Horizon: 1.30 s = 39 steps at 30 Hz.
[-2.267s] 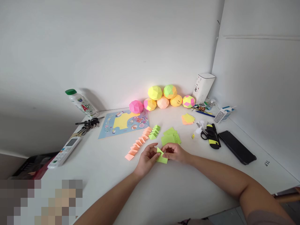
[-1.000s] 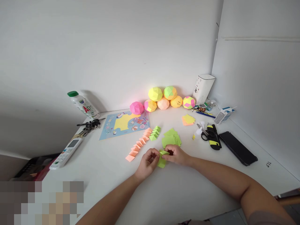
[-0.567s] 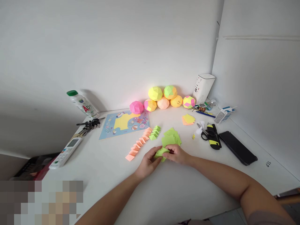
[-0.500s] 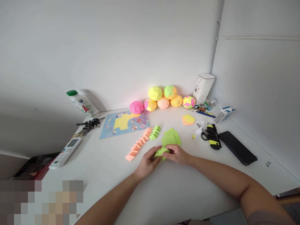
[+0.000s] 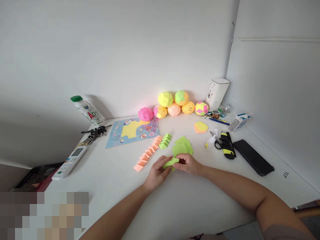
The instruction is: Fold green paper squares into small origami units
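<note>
A green paper piece (image 5: 171,162) is held between my two hands just above the table. My left hand (image 5: 158,170) pinches its left side with thumb and fingers. On its right side, my right hand (image 5: 187,163) grips the edge between thumb and fingertips. Right behind the hands lies a loose pile of green paper squares (image 5: 182,146). To the left, a slanting row of folded orange paper pieces (image 5: 148,153) runs toward a short row of folded green pieces (image 5: 165,141). The fold of the held paper is partly hidden by my fingers.
Several faceted paper balls (image 5: 174,109) sit along the wall. A blue card (image 5: 115,138), a bottle (image 5: 88,110), keys (image 5: 95,134) and a remote (image 5: 70,162) lie left. On the right are yellow-orange papers (image 5: 201,126), scissors (image 5: 218,144), a cutter (image 5: 228,146) and a black phone (image 5: 253,156).
The green paper in my hands has shifted slightly left and looks a little narrower. My hands have barely moved, and the objects on the table stay put.
</note>
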{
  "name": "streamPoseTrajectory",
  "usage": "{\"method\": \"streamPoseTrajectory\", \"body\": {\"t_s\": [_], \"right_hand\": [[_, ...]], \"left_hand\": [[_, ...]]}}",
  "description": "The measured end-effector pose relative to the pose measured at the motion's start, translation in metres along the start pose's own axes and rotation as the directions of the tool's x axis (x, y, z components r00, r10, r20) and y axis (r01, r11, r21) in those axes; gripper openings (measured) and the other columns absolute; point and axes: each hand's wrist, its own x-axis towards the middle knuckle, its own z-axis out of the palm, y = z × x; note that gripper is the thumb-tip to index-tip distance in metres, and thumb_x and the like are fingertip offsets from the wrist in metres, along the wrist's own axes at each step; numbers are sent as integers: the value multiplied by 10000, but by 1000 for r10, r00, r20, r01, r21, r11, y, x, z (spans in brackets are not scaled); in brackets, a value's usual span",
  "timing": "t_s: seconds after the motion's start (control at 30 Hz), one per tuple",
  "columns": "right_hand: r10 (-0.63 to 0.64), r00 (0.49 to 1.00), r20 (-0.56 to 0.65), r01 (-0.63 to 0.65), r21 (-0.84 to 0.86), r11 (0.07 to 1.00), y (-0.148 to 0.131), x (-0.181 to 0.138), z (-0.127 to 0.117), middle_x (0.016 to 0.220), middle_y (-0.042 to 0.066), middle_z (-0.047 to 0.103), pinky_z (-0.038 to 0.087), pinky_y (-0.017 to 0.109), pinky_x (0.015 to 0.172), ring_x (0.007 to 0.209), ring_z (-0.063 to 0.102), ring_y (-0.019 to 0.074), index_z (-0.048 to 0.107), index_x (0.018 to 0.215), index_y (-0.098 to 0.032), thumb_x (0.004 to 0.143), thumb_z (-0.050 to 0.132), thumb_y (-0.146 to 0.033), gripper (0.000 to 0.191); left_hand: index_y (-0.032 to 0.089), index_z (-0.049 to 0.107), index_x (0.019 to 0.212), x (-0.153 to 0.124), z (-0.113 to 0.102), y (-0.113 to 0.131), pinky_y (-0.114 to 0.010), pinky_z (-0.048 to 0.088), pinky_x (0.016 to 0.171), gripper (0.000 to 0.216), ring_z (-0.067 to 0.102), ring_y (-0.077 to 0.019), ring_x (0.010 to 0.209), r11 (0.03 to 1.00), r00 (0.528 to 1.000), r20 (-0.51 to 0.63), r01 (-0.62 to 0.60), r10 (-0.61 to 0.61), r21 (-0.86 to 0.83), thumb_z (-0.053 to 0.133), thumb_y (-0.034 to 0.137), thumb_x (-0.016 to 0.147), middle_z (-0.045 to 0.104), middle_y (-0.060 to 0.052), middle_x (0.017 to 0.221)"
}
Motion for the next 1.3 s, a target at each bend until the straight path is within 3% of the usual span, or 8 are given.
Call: {"method": "streamPoseTrajectory", "body": {"t_s": [0.3, 0.5, 0.9, 1.3], "right_hand": [[-49, 993, -106, 54, 45, 998, 5, 0, 1, 486, -68, 406, 281, 217, 439, 451, 347, 73, 452, 610, -169, 747, 651, -428, 354], [-63, 987, -150, 76, 82, 994, 4, 1, 1, 547, -63, 421, 324, 223, 454, 458, 402, 73, 483, 639, -167, 705, 690, -432, 342], [-4, 991, -135, 31, 201, 979, 8, 3, 1, 697, -34, 511, 415, 218, 489, 540, 471, 81, 526, 877, -176, 700, 707, -414, 348], [-4, 994, -113, 23, 169, 985, 7, 4, -2, 608, -36, 526, 383, 224, 478, 487, 464, 77, 610, 822, -153, 711, 695, -416, 298]], "left_hand": [[189, 645, 1095, 0, 0, -7, -253, 442, 597, 333, 516, -139, 673, 986, 995, -71, 78, -68, 145, 592, 360, 815, 564, -33, 792], [172, 694, 997, 3, -2, 2, -234, 420, 577, 305, 504, -131, 630, 981, 995, -18, 104, -102, 162, 543, 388, 842, 587, -26, 724], [139, 685, 868, 2, -2, 1, -202, 403, 497, 310, 459, -112, 576, 985, 986, 20, 167, -168, 39, 544, 413, 834, 506, -11, 647], [147, 691, 837, 2, -3, 0, -220, 399, 536, 304, 472, -124, 602, 985, 989, 22, 142, -145, 97, 543, 412, 831, 536, -18, 663]]}}
